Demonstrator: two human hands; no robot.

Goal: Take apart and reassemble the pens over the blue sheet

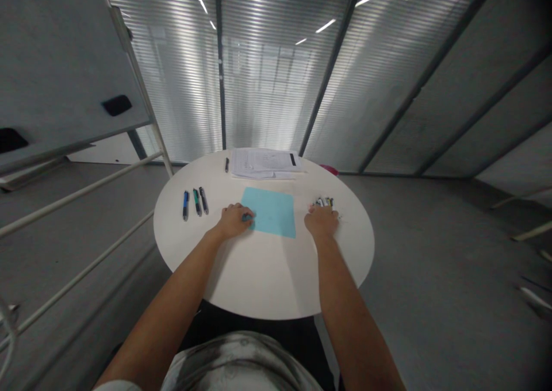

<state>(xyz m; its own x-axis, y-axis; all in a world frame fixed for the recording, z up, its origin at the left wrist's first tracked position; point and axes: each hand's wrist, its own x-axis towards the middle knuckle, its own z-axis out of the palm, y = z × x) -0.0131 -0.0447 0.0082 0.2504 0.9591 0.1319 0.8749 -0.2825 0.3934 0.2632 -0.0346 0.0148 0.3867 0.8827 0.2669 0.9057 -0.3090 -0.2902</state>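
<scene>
On the round white table (259, 276) lies a light blue sheet (275, 213). At its left edge my left hand (234, 221) rests with the fingers curled and the thumb close to them. A small dark bluish thing shows between thumb and fingers, too small to name. To the right of the sheet, my right hand (322, 221) bends its fingers down against a small pile of little black, white and yellowish pieces (324, 202). The hand covers the near part of that pile, and whatever its fingertips pinch is hidden.
A blue pen (185, 205), a green pen (197, 202) and a black pen (204, 200) lie at the table's left. Behind the sheet are stacked papers (263, 164), with another dark pen (226, 165) beside them. A whiteboard on a white metal frame (142, 86) stands at left.
</scene>
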